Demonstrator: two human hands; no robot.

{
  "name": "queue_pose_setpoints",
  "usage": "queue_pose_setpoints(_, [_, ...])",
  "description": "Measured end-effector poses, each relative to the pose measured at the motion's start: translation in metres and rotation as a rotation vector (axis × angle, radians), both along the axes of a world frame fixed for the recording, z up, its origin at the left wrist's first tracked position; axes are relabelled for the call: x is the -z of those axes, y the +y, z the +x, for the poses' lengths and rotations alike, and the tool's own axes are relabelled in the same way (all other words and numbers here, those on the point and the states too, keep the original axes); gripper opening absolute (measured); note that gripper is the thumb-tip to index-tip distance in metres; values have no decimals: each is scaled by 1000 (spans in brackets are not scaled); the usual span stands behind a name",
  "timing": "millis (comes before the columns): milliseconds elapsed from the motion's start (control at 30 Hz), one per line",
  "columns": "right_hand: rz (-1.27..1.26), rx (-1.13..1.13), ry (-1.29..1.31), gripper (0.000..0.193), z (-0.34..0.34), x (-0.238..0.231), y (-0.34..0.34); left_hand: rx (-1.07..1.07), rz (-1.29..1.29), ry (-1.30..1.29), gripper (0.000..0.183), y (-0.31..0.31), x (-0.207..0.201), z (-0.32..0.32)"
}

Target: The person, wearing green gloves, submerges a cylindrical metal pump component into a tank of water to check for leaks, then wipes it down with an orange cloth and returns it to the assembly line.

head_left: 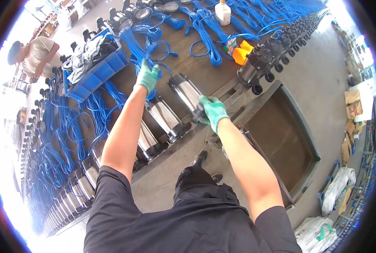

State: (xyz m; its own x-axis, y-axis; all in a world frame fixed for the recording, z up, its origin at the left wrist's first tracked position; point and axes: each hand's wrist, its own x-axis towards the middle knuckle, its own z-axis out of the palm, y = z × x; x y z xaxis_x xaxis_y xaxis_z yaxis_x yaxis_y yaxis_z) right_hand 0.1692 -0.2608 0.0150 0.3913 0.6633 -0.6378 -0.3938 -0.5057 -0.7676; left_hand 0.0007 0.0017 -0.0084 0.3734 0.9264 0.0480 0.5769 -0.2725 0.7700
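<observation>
Both of my hands wear green gloves. My right hand is closed round the black lower end of a submersible pump with a shiny steel body, which lies tilted over the table's front edge. My left hand is closed on a coil of blue cable, up and left of that pump; its palm side is hidden. Just left of the held pump, a second steel pump lies with its black end toward me. Further pumps continue in a row along the edge below my left forearm.
A blue crate with plastic bags stands on the table at left. Beyond are more blue cable coils, a white bottle and an orange item. Black-ended pumps line the right edge. A cart stands right; a person is far left.
</observation>
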Motion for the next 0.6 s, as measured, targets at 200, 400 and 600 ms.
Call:
queue_pose_setpoints(200, [-63, -127, -259, 71, 20, 6, -58, 137, 37, -130, 52, -109, -36, 18])
queue_pose_setpoints(400, [56, -200, -773, 25, 53, -89, -187, 174, -19, -326, 22, -182, -118, 1])
queue_pose_setpoints(600, [692, -120, -1573, 32, 29, -321, -336, 954, 232, -94, 22, -260, -252, 31])
